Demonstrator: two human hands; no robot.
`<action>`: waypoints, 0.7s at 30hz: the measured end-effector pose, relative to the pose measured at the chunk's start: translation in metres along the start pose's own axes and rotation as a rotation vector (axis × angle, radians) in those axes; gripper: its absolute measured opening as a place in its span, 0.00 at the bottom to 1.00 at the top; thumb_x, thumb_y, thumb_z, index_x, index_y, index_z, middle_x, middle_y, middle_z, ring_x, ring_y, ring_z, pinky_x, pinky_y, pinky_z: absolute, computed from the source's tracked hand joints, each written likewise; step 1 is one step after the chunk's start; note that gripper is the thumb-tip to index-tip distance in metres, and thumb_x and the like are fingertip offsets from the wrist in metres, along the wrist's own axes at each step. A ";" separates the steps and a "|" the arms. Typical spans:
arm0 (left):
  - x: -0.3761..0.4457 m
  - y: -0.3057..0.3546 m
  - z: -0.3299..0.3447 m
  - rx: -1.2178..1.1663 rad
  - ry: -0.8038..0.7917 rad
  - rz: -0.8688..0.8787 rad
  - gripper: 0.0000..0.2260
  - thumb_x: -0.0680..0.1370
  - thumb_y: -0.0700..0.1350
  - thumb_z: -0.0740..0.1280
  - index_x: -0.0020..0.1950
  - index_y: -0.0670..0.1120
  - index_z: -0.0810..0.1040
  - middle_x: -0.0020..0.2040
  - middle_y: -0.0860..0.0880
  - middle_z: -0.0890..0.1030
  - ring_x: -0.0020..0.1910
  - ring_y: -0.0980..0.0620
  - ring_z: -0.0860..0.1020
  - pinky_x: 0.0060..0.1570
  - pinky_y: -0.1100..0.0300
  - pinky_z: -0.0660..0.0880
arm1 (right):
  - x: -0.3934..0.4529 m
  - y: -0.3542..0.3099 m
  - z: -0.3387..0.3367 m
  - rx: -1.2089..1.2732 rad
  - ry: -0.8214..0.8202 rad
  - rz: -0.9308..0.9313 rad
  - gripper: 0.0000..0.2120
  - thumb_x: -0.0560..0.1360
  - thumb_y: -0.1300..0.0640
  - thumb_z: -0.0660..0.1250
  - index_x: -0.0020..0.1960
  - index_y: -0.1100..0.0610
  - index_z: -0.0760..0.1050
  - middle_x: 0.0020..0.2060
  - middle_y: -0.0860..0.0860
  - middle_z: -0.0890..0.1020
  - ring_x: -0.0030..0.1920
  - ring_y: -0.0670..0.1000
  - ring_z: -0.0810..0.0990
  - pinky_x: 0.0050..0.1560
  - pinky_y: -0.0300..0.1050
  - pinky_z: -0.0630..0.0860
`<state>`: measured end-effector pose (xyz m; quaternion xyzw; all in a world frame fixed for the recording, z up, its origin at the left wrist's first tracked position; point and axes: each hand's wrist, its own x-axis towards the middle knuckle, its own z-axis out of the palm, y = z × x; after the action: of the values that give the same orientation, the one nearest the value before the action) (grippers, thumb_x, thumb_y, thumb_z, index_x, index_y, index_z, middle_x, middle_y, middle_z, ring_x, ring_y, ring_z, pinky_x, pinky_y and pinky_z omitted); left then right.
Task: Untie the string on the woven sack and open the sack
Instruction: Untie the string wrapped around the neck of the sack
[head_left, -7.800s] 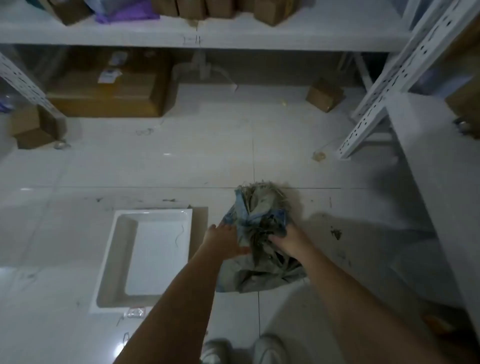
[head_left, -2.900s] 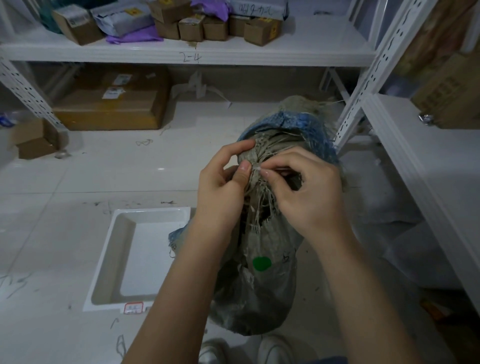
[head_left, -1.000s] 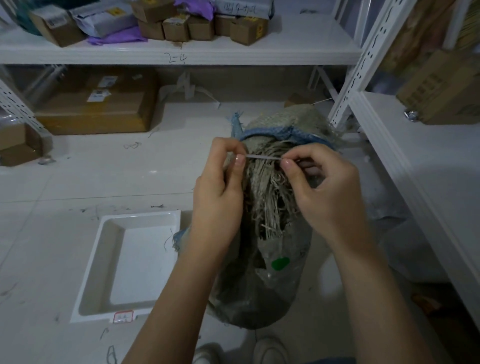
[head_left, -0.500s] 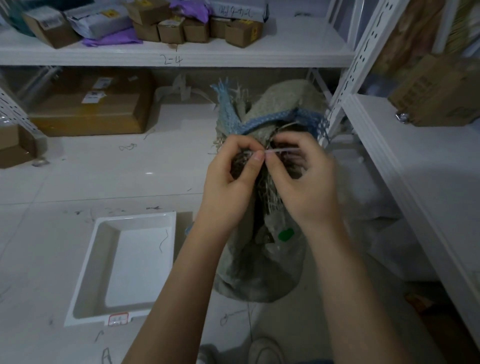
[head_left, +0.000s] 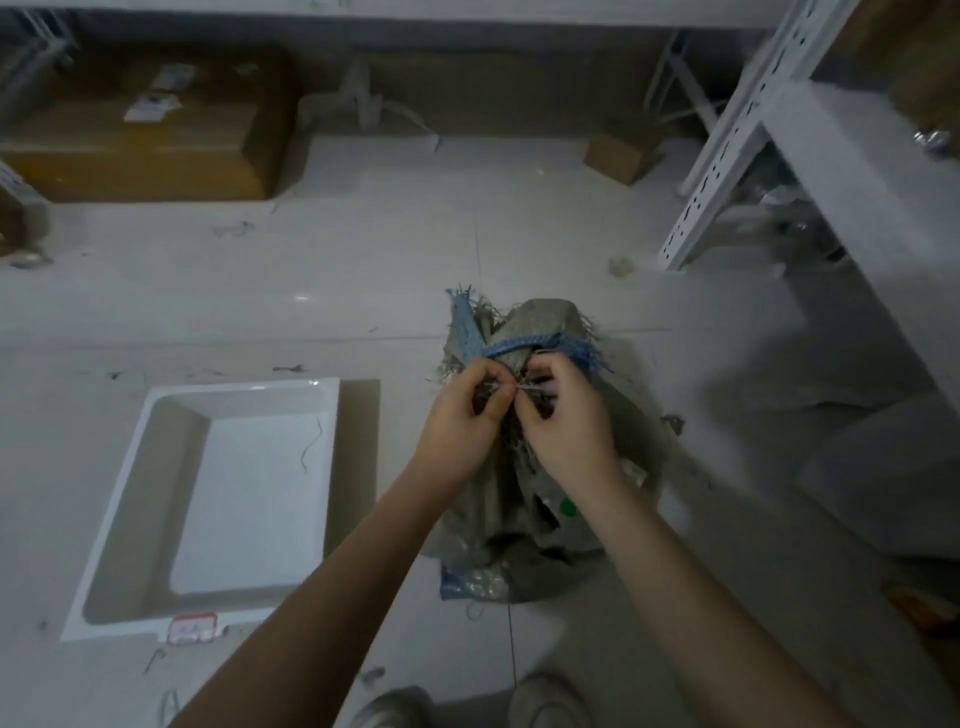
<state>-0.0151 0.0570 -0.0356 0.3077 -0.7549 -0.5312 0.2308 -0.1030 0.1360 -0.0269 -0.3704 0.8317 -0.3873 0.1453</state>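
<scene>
I see the woven sack (head_left: 540, 499) as coarse grey woven cloth, matt and rough, with a frayed blue band near its top edge and loose fibres sticking out. The string (head_left: 527, 387) I read as thin, pale and fibrous. The floor (head_left: 363, 270) is smooth glossy tile, scuffed with dark marks. Towards its left edge the white tray (head_left: 156, 519) looks like smooth, faintly shiny plastic. The shelving upright (head_left: 727, 135) is white painted metal with punched holes; the cardboard box (head_left: 145, 156) looks matt brown

The woven sack (head_left: 524, 499) stands on the floor (head_left: 363, 270), the tray (head_left: 130, 525) to its left, the cardboard box (head_left: 145, 150) behind the tray.
</scene>
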 end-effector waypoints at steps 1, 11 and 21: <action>-0.001 -0.017 0.008 -0.006 -0.008 -0.033 0.06 0.79 0.38 0.62 0.45 0.48 0.73 0.40 0.58 0.75 0.40 0.65 0.74 0.42 0.69 0.70 | -0.004 0.012 0.012 -0.052 -0.007 0.018 0.15 0.76 0.56 0.66 0.61 0.56 0.71 0.57 0.51 0.80 0.56 0.52 0.79 0.54 0.49 0.77; -0.024 -0.138 0.060 0.000 -0.073 -0.224 0.04 0.79 0.39 0.61 0.46 0.47 0.73 0.39 0.59 0.75 0.41 0.61 0.75 0.46 0.65 0.71 | -0.032 0.115 0.096 -0.115 -0.134 0.118 0.14 0.76 0.60 0.64 0.61 0.59 0.71 0.57 0.55 0.78 0.56 0.54 0.78 0.52 0.45 0.73; -0.024 -0.124 0.037 -0.078 0.071 -0.334 0.06 0.78 0.36 0.63 0.42 0.44 0.74 0.38 0.57 0.76 0.38 0.64 0.74 0.38 0.78 0.69 | -0.024 0.103 0.083 -0.219 -0.091 0.188 0.12 0.76 0.64 0.62 0.60 0.61 0.69 0.57 0.57 0.75 0.52 0.56 0.77 0.48 0.48 0.73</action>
<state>0.0041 0.0684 -0.1653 0.4384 -0.6635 -0.5798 0.1774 -0.0945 0.1528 -0.1595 -0.3216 0.8925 -0.2617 0.1774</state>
